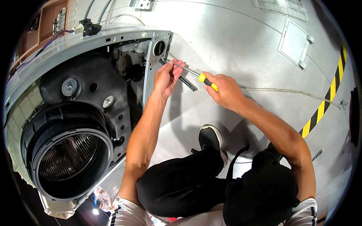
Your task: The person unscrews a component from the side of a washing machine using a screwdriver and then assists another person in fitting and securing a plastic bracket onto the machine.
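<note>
My right hand (227,90) is closed round the yellow and black handle of a screwdriver (203,79). Its metal shaft slants up and left to the fingertips of my left hand (167,77). That hand is turned palm up, thumb and fingers pinched around the shaft's tip; whether a small part is also between them is hidden. Both are beside the front corner of a washing machine cabinet (151,81), just below a round dark opening (159,48). A dark rod-like piece (187,83) runs behind my left hand, partly covered by it.
At left, the machine's front is off, showing the drum opening with its black rubber ring (109,145) and a black counterweight (102,71). A black connector (90,27) sits on the cabinet edge. On the floor lie a white panel (295,43), a cable (279,89) and striped tape (332,92).
</note>
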`<state>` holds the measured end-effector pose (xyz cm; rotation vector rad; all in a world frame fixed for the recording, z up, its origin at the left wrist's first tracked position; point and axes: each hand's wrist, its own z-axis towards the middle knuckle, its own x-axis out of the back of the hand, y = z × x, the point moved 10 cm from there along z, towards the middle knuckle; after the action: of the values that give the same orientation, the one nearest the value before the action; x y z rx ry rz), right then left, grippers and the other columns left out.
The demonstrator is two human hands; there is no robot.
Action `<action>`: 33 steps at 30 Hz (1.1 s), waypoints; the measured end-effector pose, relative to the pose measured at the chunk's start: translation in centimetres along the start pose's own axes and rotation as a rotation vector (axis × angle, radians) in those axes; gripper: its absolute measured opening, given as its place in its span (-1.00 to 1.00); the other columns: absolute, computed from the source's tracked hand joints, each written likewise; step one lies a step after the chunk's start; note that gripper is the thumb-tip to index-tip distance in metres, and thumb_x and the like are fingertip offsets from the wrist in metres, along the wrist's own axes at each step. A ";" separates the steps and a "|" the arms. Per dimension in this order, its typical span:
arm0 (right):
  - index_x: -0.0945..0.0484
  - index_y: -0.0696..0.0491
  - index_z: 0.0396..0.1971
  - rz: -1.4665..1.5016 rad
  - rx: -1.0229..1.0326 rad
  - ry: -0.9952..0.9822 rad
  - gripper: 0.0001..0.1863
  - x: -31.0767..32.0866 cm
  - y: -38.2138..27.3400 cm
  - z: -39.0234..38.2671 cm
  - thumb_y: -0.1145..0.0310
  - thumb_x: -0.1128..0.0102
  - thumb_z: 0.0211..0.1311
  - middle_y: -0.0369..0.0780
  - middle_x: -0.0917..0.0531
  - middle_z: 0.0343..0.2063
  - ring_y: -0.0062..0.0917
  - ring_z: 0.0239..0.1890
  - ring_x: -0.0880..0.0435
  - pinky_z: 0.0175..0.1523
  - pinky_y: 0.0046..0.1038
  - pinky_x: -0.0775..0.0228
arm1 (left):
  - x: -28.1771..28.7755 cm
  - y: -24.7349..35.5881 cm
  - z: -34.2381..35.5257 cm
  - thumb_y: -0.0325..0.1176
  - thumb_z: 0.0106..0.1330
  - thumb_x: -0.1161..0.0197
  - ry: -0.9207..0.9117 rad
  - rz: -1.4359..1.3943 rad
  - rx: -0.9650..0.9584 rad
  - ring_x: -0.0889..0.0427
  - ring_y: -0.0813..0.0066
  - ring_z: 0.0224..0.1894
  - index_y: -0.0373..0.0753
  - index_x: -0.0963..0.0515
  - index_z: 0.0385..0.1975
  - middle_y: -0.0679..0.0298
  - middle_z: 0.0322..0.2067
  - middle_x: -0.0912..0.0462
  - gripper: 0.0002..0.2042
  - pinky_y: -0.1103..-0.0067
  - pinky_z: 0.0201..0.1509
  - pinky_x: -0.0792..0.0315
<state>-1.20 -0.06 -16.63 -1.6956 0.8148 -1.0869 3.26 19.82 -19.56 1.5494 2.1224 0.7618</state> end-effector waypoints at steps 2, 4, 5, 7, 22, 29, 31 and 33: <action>-0.42 0.05 0.04 -0.010 -0.005 0.008 -0.58 -0.1 -0.1 -0.2 0.34 -0.14 0.15 -0.13 -0.49 -0.53 -0.27 -0.45 -0.48 -0.34 -0.32 -0.31 | 0.2 -0.2 -0.1 -0.40 0.40 0.08 0.005 -0.012 -0.009 -0.63 0.36 -0.19 -0.47 -0.39 -0.15 0.06 -0.22 -0.56 -0.77 0.69 -0.21 -0.60; -0.42 0.04 0.05 -0.021 0.002 0.018 -0.58 -0.1 -0.2 -0.3 0.34 -0.13 0.15 -0.13 -0.49 -0.52 -0.27 -0.45 -0.48 -0.34 -0.32 -0.32 | 0.2 -0.1 -0.1 -0.41 0.40 0.08 0.011 -0.028 -0.018 -0.63 0.36 -0.19 -0.47 -0.40 -0.16 0.06 -0.22 -0.56 -0.78 0.70 -0.21 -0.60; -0.41 0.04 0.05 -0.028 -0.001 0.016 -0.57 0.0 -0.3 -0.4 0.35 -0.13 0.15 -0.14 -0.49 -0.52 -0.27 -0.45 -0.49 -0.34 -0.31 -0.32 | 0.2 -0.1 -0.2 -0.41 0.40 0.08 0.012 -0.029 -0.023 -0.63 0.35 -0.19 -0.47 -0.40 -0.16 0.06 -0.23 -0.56 -0.78 0.69 -0.21 -0.60; -0.41 0.03 0.06 -0.039 -0.008 0.009 -0.57 0.0 -0.6 -0.4 0.35 -0.13 0.15 -0.14 -0.49 -0.51 -0.27 -0.45 -0.49 -0.34 -0.30 -0.33 | 0.3 0.0 -0.3 -0.42 0.39 0.07 0.018 -0.031 -0.032 -0.63 0.35 -0.19 -0.46 -0.40 -0.16 0.06 -0.23 -0.56 -0.78 0.69 -0.21 -0.60; -0.38 0.05 -0.06 0.037 -0.180 0.205 -0.55 2.4 2.0 -1.2 0.32 -0.27 0.02 -0.22 -0.48 -0.49 -0.40 -0.40 -0.50 -0.23 -0.41 -0.38 | 1.1 -0.3 0.7 -0.37 0.36 -0.04 0.088 -0.063 -0.014 -0.65 0.41 -0.35 -0.46 -0.43 -0.26 0.09 -0.35 -0.60 -0.79 0.72 -0.35 -0.60; -0.39 0.05 -0.14 0.829 -0.667 -0.141 -0.65 -2.0 5.1 -2.6 0.18 -0.18 0.17 -0.29 -0.50 -0.53 -0.71 -0.54 -0.41 -0.52 -0.67 -0.20 | 0.3 -0.4 0.1 -0.33 0.35 -0.07 0.070 0.025 -0.003 -0.65 0.54 -0.43 -0.41 -0.45 -0.25 0.09 -0.33 -0.63 -0.78 0.76 -0.47 -0.56; -0.38 0.09 -0.14 1.097 -0.791 -0.246 -0.63 -2.7 4.7 -3.0 0.16 -0.17 0.19 -0.31 -0.49 -0.51 -0.76 -0.54 -0.41 -0.57 -0.71 -0.13 | -0.9 -0.1 -0.6 -0.31 0.35 -0.07 0.014 0.026 0.012 -0.65 0.56 -0.43 -0.37 -0.47 -0.23 0.09 -0.32 -0.63 -0.78 0.77 -0.50 -0.55; -0.38 0.11 -0.14 0.893 -0.737 -0.092 -0.63 -1.3 4.7 -2.4 0.16 -0.16 0.20 -0.31 -0.49 -0.49 -0.75 -0.56 -0.40 -0.58 -0.70 -0.14 | -0.3 -0.3 0.0 -0.32 0.34 -0.08 0.033 0.062 0.022 -0.66 0.55 -0.42 -0.35 -0.47 -0.23 0.10 -0.31 -0.64 -0.80 0.78 -0.51 -0.54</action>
<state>-4.13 -1.39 -21.05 -1.6027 1.8196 -0.0723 3.12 19.44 -19.74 1.6316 2.1224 0.7923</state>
